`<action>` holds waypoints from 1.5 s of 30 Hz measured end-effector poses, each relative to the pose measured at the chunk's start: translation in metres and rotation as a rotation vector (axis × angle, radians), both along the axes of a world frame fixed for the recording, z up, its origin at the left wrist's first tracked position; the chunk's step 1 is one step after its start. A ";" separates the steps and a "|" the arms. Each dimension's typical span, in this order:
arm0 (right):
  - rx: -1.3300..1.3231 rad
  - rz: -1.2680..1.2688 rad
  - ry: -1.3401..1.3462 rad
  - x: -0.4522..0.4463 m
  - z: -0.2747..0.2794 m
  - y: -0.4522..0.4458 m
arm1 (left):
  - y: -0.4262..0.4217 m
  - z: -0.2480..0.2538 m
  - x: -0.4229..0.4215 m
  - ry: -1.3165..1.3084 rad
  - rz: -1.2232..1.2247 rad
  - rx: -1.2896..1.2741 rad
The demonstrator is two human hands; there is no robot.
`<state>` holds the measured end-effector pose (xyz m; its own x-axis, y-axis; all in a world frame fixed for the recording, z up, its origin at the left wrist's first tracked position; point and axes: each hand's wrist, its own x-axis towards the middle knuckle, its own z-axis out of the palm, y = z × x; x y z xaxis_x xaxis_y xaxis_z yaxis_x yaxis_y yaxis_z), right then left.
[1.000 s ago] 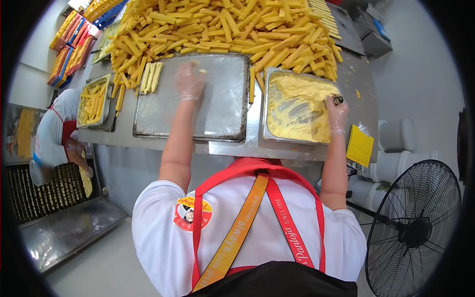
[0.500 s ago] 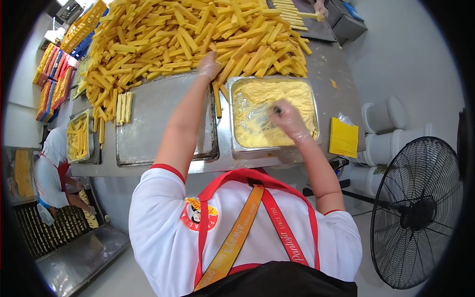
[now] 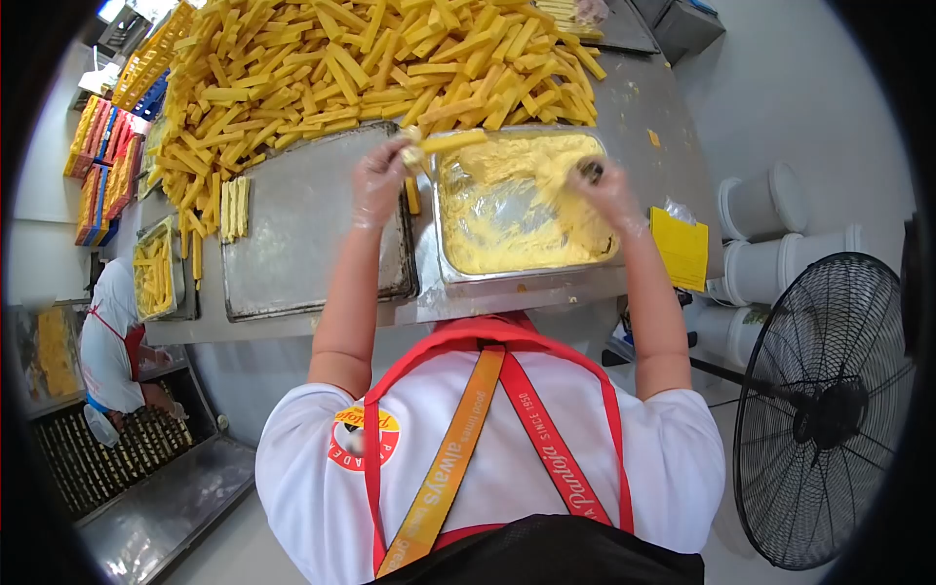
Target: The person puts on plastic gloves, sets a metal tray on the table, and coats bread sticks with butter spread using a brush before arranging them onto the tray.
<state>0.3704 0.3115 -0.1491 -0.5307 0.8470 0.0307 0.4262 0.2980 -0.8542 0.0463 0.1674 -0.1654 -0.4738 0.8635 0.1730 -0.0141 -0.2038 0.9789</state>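
My left hand (image 3: 382, 180), in a clear glove, is closed on one end of a yellow pastry stick (image 3: 456, 140). Pale cream shows at its fingertips, and the stick's other end reaches over the cream pan's left far corner. Inside the metal pan (image 3: 531, 275), yellow cream (image 3: 526, 219) is spread thick in places and scraped thin in others. Gloved too, my right hand (image 3: 614, 200) is closed around the dark handle of a tool (image 3: 591, 170) above the pan's right side; the working end cannot be made out. Left of the pan lies a flat baking tray (image 3: 317, 224) with several cream-coated sticks (image 3: 235, 209) at its left edge.
A large heap of yellow sticks (image 3: 341, 68) covers the far table. A small pan of sticks (image 3: 154, 273) stands at left. A yellow pad (image 3: 679, 249) lies right of the cream. White buckets (image 3: 760, 205) and a black fan (image 3: 829, 409) stand at right; a co-worker (image 3: 115, 336) is at left.
My left hand has come back from the heap with a stick and now holds it by the cream pan. My right hand has moved right and away from me with the tool.
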 end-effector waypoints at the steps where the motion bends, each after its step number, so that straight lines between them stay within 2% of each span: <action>1: 0.092 -0.095 0.024 0.002 0.002 0.004 | -0.009 0.003 0.018 0.065 -0.022 -0.060; 2: 0.384 -0.119 -0.010 0.000 0.000 -0.003 | -0.012 0.004 0.031 0.132 -0.044 -0.117; 5: 0.237 0.297 -0.029 0.001 0.009 -0.029 | -0.018 -0.022 0.048 0.452 -0.095 -0.244; 6: 0.046 0.314 -0.093 0.005 0.012 -0.030 | -0.018 -0.022 0.051 0.587 -0.125 -0.326; 9: -0.274 -0.008 0.017 0.011 0.014 -0.004 | -0.020 -0.024 0.065 0.575 -0.117 -0.288; 10: -0.075 -0.087 0.009 0.009 0.012 0.000 | -0.020 -0.025 0.067 0.595 -0.097 -0.289; 13: 0.110 -0.147 0.161 -0.012 0.016 -0.024 | -0.014 -0.031 0.068 0.694 -0.045 -0.294; 14: -0.237 -0.141 0.512 -0.021 0.005 -0.031 | -0.012 -0.035 0.068 0.749 -0.036 -0.304; 15: -0.318 -0.147 0.571 -0.029 0.009 -0.039 | -0.011 -0.036 0.067 0.804 -0.026 -0.314; 17: -0.479 -0.157 0.690 -0.040 0.019 -0.051 | -0.010 -0.035 0.068 0.818 -0.024 -0.260; 18: -0.409 -0.157 0.628 -0.040 -0.001 -0.042 | -0.010 -0.035 0.069 0.827 -0.023 -0.231; 21: -0.187 -0.250 0.099 -0.032 -0.020 -0.014 | -0.010 -0.034 0.069 0.764 -0.030 -0.224; 22: -0.200 -0.277 0.162 -0.035 0.006 -0.025 | -0.008 -0.035 0.068 0.785 -0.019 -0.207; 25: -0.331 -0.187 0.662 -0.051 0.012 -0.049 | -0.008 -0.037 0.067 0.828 -0.009 -0.214; 28: -0.335 -0.183 0.575 -0.054 -0.001 -0.043 | -0.009 -0.036 0.066 0.811 -0.030 -0.246; 32: -0.113 -0.294 0.212 -0.038 -0.010 -0.022 | -0.009 -0.034 0.064 0.677 -0.028 -0.244; 35: -0.311 -0.210 0.633 -0.051 0.011 -0.052 | -0.005 -0.050 0.062 0.539 0.003 -0.320; 38: -0.309 -0.203 0.652 -0.054 -0.005 -0.050 | -0.006 -0.033 0.064 0.429 0.016 -0.429; 41: -0.028 -0.306 0.246 -0.043 -0.021 -0.030 | -0.003 -0.030 0.061 0.385 -0.009 -0.477; 42: 0.029 -0.301 0.276 -0.047 -0.020 -0.032 | -0.002 -0.031 0.059 0.376 -0.020 -0.482; 45: -0.233 -0.187 0.582 -0.053 -0.003 -0.055 | -0.004 -0.033 0.059 0.429 -0.014 -0.425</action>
<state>0.3174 0.2570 -0.1516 -0.3261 0.9425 0.0730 -0.0986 0.0428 -0.9942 0.1050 0.1635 -0.1982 -0.4265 0.9044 -0.0150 0.4005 0.2037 0.8934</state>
